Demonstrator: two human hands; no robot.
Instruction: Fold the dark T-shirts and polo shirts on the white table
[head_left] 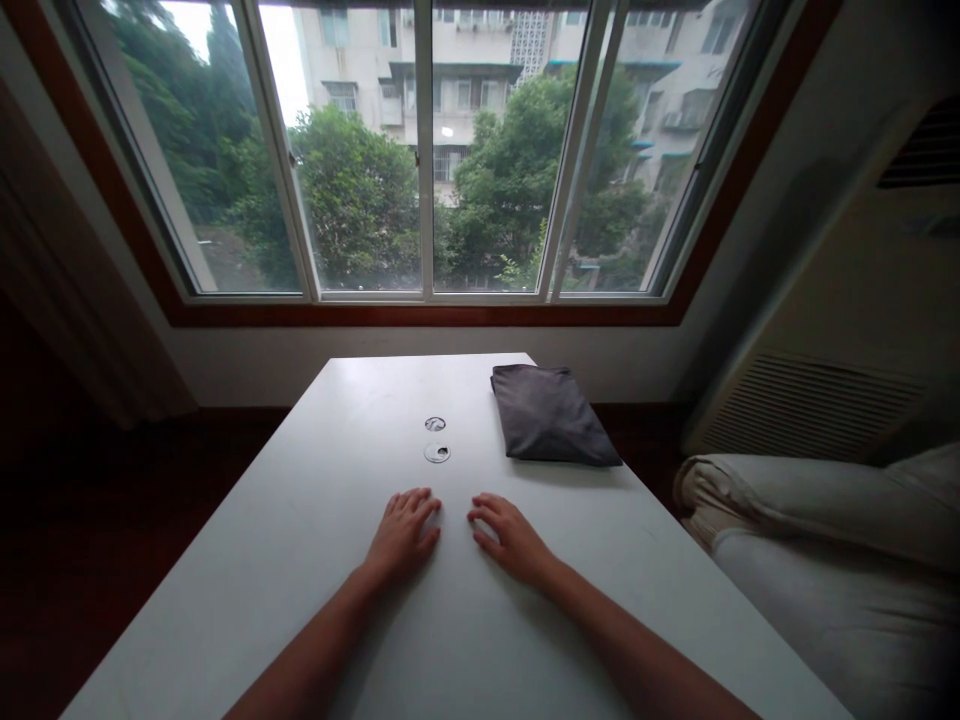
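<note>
My left hand [405, 531] rests palm down on the white table [285, 560], fingers slightly spread and holding nothing. Facing it across a small gap, my right hand [511, 538] also lies on the tabletop with its fingers apart and nothing in them. Beyond my right hand, at the table's far right edge, is a folded dark grey cloth [551, 415]; its exact kind cannot be told. Neither hand touches it. Past my left hand, two round inserts [437, 453] sit in the tabletop, one behind the other.
A wide window [427, 310] with a wooden frame stands behind the table. To the right are a pale padded seat or cushion [832, 580] and a large vented unit [817, 400]. A curtain [82, 270] hangs at the left.
</note>
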